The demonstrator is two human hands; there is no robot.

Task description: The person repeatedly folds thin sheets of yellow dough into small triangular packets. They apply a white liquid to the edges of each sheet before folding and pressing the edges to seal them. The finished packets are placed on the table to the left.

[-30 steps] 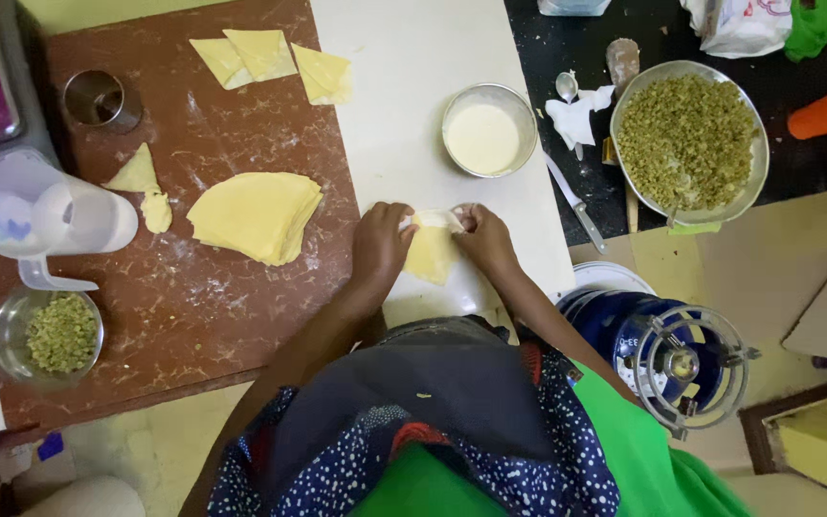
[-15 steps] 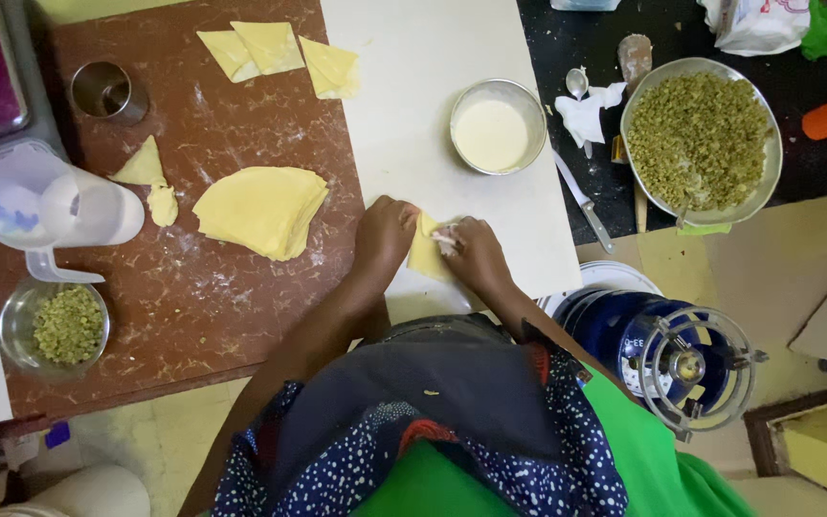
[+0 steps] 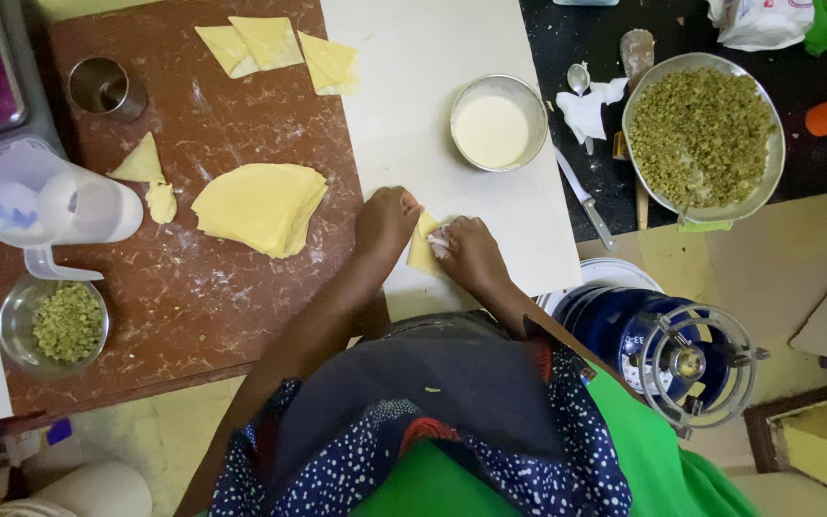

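Observation:
Both hands press on one small yellow dough sheet (image 3: 423, 251) that lies folded on the white board (image 3: 433, 105). My left hand (image 3: 385, 222) holds its left edge down. My right hand (image 3: 466, 254) covers its right side, with white paste on the fingertips. A steel bowl of white paste (image 3: 497, 124) stands just beyond the hands. A stack of yellow dough sheets (image 3: 260, 206) lies to the left on the brown marble-patterned table (image 3: 184, 306).
Three folded dough triangles (image 3: 275, 50) lie at the far edge of the table, and dough scraps (image 3: 148, 177) near a clear jug (image 3: 45, 206). Green filling sits in a large steel pan (image 3: 704, 136) and a glass bowl (image 3: 55, 325). A knife (image 3: 581, 199), steel cup (image 3: 102, 88) and blue gas burner (image 3: 667, 349) are nearby.
The dough sheet was open between both hands a second ago. It is now folded narrower, and my hands have closed in together over it.

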